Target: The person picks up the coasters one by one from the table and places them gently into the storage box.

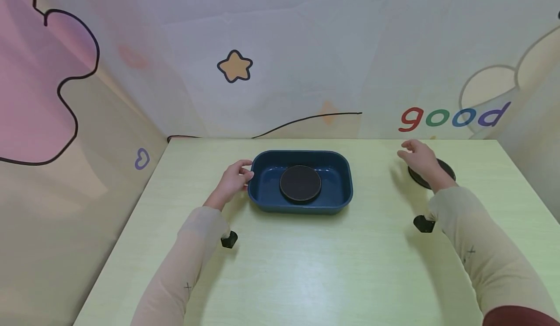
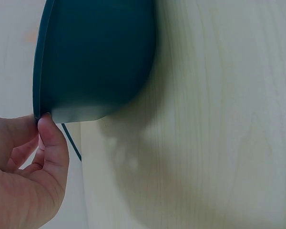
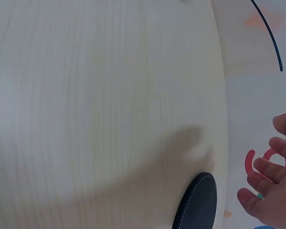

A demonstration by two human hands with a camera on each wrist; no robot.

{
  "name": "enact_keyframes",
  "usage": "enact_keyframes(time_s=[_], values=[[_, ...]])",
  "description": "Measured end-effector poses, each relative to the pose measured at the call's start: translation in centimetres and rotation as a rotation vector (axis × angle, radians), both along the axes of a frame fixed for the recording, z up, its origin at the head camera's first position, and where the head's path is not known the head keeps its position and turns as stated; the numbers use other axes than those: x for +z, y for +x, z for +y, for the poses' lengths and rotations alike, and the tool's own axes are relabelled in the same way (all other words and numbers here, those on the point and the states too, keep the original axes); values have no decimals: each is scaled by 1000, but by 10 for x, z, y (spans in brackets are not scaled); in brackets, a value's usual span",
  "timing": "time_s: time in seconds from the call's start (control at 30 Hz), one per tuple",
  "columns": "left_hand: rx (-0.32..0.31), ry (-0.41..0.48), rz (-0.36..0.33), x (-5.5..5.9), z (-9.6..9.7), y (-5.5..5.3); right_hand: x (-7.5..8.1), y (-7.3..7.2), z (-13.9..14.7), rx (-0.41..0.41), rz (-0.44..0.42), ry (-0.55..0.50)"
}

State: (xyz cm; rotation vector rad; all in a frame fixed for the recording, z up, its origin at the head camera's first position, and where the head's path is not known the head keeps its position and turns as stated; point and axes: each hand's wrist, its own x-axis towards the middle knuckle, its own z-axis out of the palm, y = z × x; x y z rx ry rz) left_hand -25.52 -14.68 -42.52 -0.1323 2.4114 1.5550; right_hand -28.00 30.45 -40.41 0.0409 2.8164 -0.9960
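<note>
A dark blue rectangular dish [image 1: 301, 209] with rounded corners stands toward the back of the table. Inside it, a flat round black coaster [image 1: 300, 183] lies in the middle. My left hand [image 1: 234, 179] pinches the dish's left end; in the left wrist view, thumb and finger meet at the rim of the dish [image 2: 95, 52]. Over on the right, my right hand [image 1: 420, 160] hovers with relaxed fingers, holding nothing. Below its wrist lies a second black coaster [image 1: 446, 167], partly hidden by the arm; pale stitching edges this coaster [image 3: 199, 202] in the right wrist view.
The pale wooden table [image 1: 288, 267] ends against a printed cloth backdrop [image 1: 302, 63] at the back, and a cloth side [image 1: 87, 209] borders its left edge. Small black devices [image 1: 229, 239] sit under both wrists.
</note>
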Motion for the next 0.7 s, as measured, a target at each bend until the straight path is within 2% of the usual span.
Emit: enact_keyframes(time_s=[0.23,0.4,0.53,0.7], values=[[-4,-6,6,1,-1,1,-10,4,17,8,-50,58],[-4,-8,7,0,-1,0,-19,6,29,18,-28,147],[-1,0,4,-1,-1,0,-27,9,38,-11,-20,206],[3,-1,2,-1,-1,-1,-33,13,46,-39,-48,209]])
